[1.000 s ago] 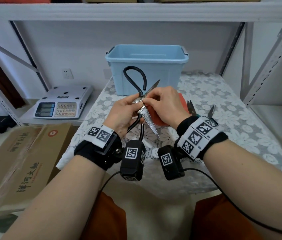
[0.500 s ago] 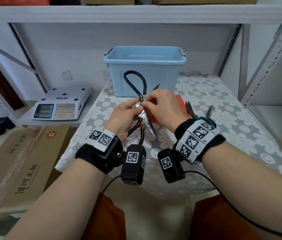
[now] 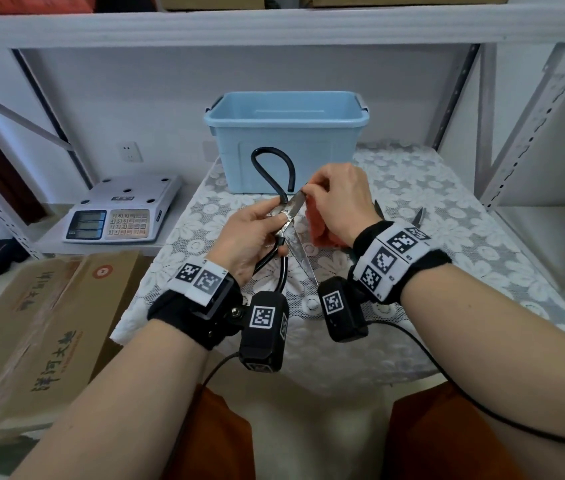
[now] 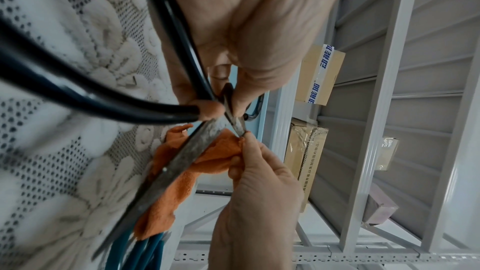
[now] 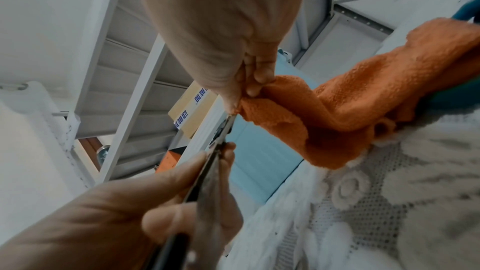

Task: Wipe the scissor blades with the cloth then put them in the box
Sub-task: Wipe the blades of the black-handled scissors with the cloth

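Note:
Old metal scissors [image 3: 291,225] with black loop handles hang above the lace-covered table, blades spread apart. My left hand [image 3: 251,233] grips them at the pivot, thumb on the metal; the scissors [image 4: 182,159] fill the left wrist view. My right hand [image 3: 338,202] pinches an orange cloth [image 3: 319,226] around the tip of the upper blade. The cloth [image 5: 350,110] hangs down to the table, and the cloth [image 4: 182,182] lies behind the lower blade. The light blue box [image 3: 286,140] stands open at the back of the table.
Another pair of scissors with teal handles [image 3: 400,216] lies on the table behind my right wrist. A white scale [image 3: 121,211] sits on a lower shelf to the left, cardboard boxes [image 3: 42,323] below it. Metal shelf posts [image 3: 537,109] stand at the right.
My right hand slid with the cloth up along the upper blade, from near the pivot to its tip. My left hand kept its hold on the scissors.

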